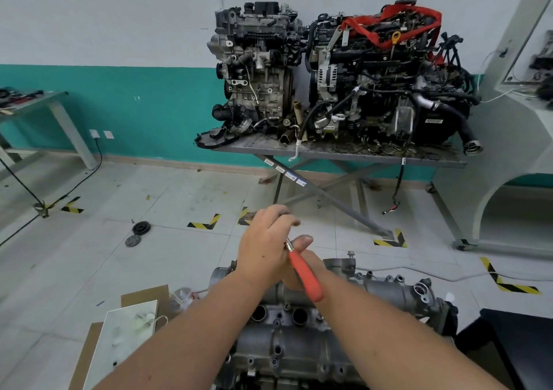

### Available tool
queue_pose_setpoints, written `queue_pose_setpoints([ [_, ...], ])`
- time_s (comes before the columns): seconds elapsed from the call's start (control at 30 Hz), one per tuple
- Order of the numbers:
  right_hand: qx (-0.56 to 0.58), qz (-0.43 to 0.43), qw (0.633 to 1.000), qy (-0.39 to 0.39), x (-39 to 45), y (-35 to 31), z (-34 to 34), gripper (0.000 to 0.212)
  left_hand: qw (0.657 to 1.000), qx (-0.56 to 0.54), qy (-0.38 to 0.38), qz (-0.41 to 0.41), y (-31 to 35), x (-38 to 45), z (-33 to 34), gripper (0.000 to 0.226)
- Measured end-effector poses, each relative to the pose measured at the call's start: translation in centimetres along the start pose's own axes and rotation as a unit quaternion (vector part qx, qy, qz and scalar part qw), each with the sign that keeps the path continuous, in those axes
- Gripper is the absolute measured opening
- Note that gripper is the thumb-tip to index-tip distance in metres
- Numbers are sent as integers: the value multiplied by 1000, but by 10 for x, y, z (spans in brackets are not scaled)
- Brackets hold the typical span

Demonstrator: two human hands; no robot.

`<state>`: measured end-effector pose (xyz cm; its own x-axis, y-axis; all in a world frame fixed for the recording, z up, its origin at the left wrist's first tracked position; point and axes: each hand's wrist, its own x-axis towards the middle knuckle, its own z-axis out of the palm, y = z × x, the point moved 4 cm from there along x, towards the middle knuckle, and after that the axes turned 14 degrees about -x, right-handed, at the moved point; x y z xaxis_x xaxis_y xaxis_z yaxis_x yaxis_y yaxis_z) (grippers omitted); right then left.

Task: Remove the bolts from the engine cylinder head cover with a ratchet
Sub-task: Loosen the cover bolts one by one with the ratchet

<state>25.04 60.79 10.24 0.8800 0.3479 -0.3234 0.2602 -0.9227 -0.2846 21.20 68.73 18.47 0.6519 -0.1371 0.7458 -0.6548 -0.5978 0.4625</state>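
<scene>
The right hand [302, 265] grips the orange handle of the ratchet [305, 274], its thumb raised beside the metal shank, and is largely hidden behind the left hand [264, 244]. The left hand lies over the tool's head end with its fingers bent forward and down; whether they grasp anything cannot be told. Both hands are above the far end of the cylinder head cover [287, 329], a grey casting that runs toward the viewer between the forearms, with two round wells visible just below the handle. One bolt [350, 255] stands upright on the cover's far right corner, just beside the right hand. Left of the cover lie flattened cardboard [143, 298] and a pale paper bag [125, 335]. On the tiled floor [179, 186], marked with yellow-and-black corner tape, rest two dark pulleys [137, 232], well apart from the work. Beyond, a metal table [344, 156] on crossed legs carries two complete engines [344, 75], one draped with a red strap, against a white and teal wall.
</scene>
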Motion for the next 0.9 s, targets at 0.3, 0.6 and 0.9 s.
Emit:
queue_pose_setpoints([
  [0.3,-59,64,996,7,11,5,1,11,677,-490,211,-507,-24,-5,22,62],
  [0.6,-63,62,995,45,10,6,8,24,741,-327,-24,-585,-37,28,-12,22],
  [0.9,-66,50,995,51,4,6,7,21,887,191,-347,-239,1,60,1,20],
])
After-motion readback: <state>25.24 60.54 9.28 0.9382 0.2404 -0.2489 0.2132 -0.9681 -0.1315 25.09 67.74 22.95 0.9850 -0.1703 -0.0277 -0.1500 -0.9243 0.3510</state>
